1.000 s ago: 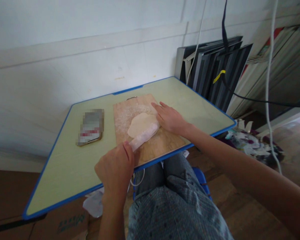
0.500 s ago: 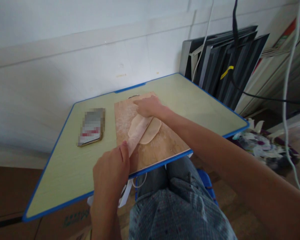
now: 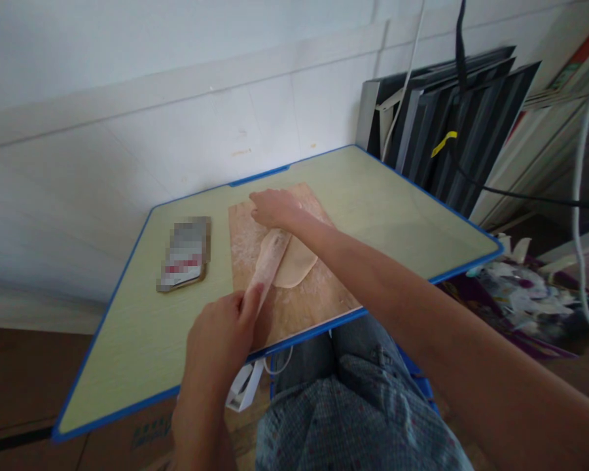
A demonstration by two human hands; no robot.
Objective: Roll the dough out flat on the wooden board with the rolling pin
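A wooden rolling pin (image 3: 269,263) lies slantwise across a flat round sheet of dough (image 3: 297,263), covering its left part. My left hand (image 3: 222,333) is closed around the pin's near end, with the thumb along it. At the far end, my right hand (image 3: 276,209) is closed over the pin, its grip partly hidden by the back of the hand. Under the dough is a wooden board (image 3: 299,311) dusted with flour, set at the table's near edge.
The board rests on a pale green table (image 3: 373,216) with a blue rim. On the left lies a blurred flat packet or phone-like item (image 3: 185,252). Dark panels (image 3: 436,124) lean on the wall behind. A white cable (image 3: 578,196) hangs at the right.
Both hands have shifted the rolling pin leftward over the dough, so more of the sheet's right side shows. The right hand has moved left across the board. The view has shifted slightly.
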